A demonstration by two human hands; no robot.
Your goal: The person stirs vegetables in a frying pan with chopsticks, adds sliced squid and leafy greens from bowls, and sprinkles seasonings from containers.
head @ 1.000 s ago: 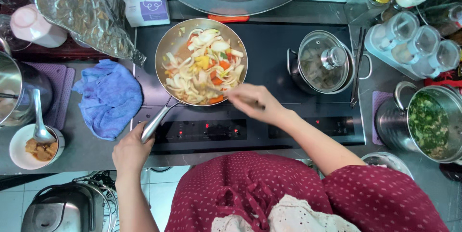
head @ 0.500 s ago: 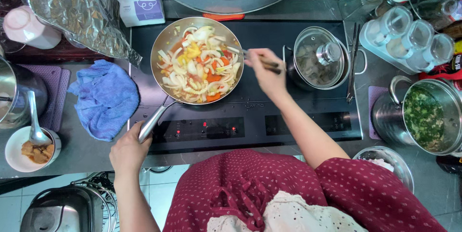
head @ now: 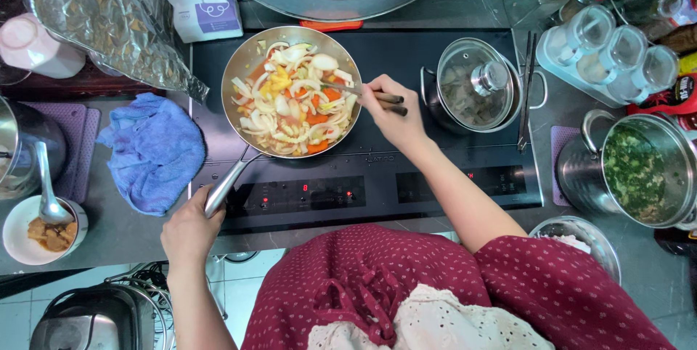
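Observation:
A steel frying pan [head: 247, 67] sits on the black induction hob [head: 406, 168], filled with sliced onion, carrot and yellow pieces. My left hand [head: 190, 228] grips the pan's metal handle [head: 223, 189] at the hob's front left. My right hand [head: 392, 114] holds a pair of chopsticks [head: 363, 92] at the pan's right rim, their tips reaching into the vegetables.
A lidded pot [head: 475, 85] stands on the right burner. A blue cloth [head: 156, 150] lies left of the hob. A bowl with a spoon [head: 40, 226] is at the far left, a pot of greens [head: 642, 168] at the right, and jars [head: 617, 52] behind it.
My right hand swung the chopsticks from the pan's front right edge up to its right rim, stirring the vegetables. My left hand stayed on the handle.

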